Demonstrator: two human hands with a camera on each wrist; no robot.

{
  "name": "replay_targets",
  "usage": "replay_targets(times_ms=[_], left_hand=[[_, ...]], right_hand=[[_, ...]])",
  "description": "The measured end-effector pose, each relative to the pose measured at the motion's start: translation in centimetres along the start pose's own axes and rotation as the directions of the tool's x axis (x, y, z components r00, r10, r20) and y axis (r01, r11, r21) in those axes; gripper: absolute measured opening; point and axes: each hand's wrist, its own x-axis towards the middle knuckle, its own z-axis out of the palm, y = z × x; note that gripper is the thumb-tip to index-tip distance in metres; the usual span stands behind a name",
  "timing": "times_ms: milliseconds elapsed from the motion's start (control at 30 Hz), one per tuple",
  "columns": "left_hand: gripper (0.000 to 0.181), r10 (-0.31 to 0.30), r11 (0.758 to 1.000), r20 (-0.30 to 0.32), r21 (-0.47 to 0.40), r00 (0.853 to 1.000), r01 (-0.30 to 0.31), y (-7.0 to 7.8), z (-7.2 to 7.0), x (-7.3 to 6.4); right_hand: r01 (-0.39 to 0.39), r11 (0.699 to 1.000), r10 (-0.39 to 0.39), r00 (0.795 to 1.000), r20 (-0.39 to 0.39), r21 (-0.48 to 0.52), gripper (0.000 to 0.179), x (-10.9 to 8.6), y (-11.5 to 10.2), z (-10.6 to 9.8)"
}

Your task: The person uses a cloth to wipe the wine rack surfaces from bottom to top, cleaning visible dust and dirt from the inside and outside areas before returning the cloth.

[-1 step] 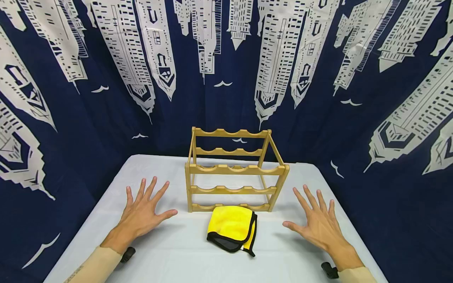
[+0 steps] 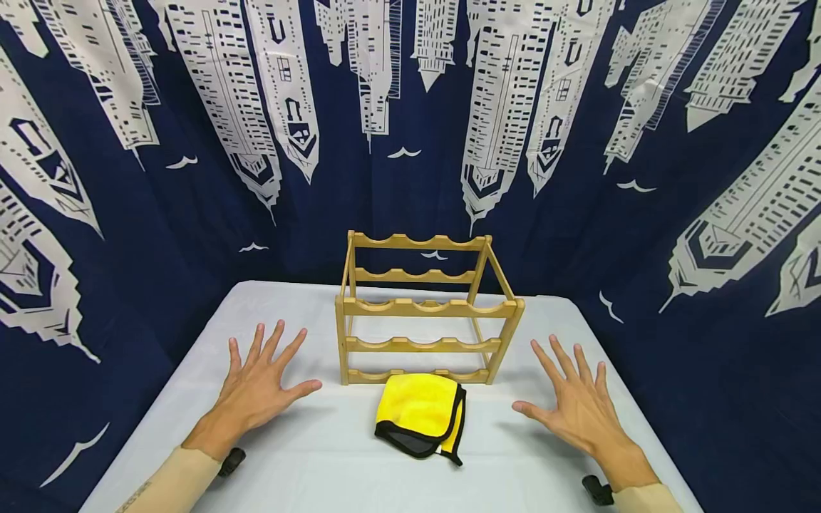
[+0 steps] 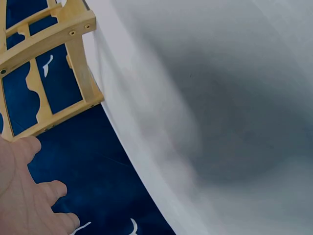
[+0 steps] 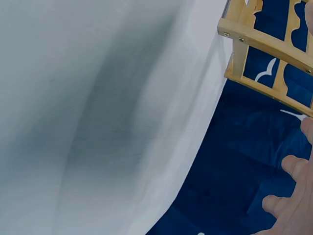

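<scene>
A folded yellow cloth (image 2: 420,406) with black edging and a grey underside lies on the white table, just in front of a wooden rack (image 2: 430,308) with scalloped rails. To the left of both, my left hand (image 2: 253,392) hovers palm down with its fingers spread, holding nothing. On the opposite side my right hand (image 2: 577,406) is held the same way, fingers apart, touching neither the cloth nor the rack. Each wrist view shows some fingertips and part of the rack (image 3: 78,58), but not the cloth.
The white-covered table (image 2: 308,463) has its far edge behind the rack. A dark blue curtain (image 2: 410,199) printed with white buildings and birds hangs round the back and sides. Small black devices (image 2: 231,462) sit under the wrists.
</scene>
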Motion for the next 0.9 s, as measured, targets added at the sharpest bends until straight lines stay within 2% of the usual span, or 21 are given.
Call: replay_targets(times_ms=[333, 467, 533, 667, 800, 900], left_hand=[[0.105, 0.000, 1.000, -0.002, -0.001, 1.000, 0.000, -0.2, 0.0, 0.1], [0.106, 0.003, 1.000, -0.001, 0.009, 1.000, -0.003, -0.1, -0.2, 0.2], [0.106, 0.011, 1.000, -0.009, 0.010, 1.000, -0.011, 0.0, -0.4, 0.3], [0.104, 0.033, 0.999, -0.038, 0.008, 0.999, -0.033, 0.4, -0.9, 0.4], [0.103, 0.043, 0.999, -0.069, 0.002, 0.997, -0.043, 0.7, -1.3, 0.5], [0.103, 0.052, 0.998, -0.088, -0.018, 0.995, -0.054, 1.0, -1.5, 0.6]], right_hand=[[0.008, 1.000, -0.008, 1.000, -0.014, -0.005, 0.122, 0.0, -0.4, 0.0], [0.042, 0.999, -0.043, 0.995, -0.091, -0.012, 0.119, 0.0, -0.6, 0.1], [0.070, 0.998, -0.070, 0.984, -0.162, -0.009, 0.114, 0.0, -0.8, 0.1], [0.138, 0.990, -0.126, 0.946, -0.299, 0.021, 0.095, 0.3, -1.6, 0.1], [0.199, 0.979, -0.170, 0.916, -0.365, 0.044, 0.078, 0.6, -2.7, 0.2], [0.245, 0.969, -0.208, 0.893, -0.399, 0.044, 0.071, 0.7, -3.5, 0.1]])
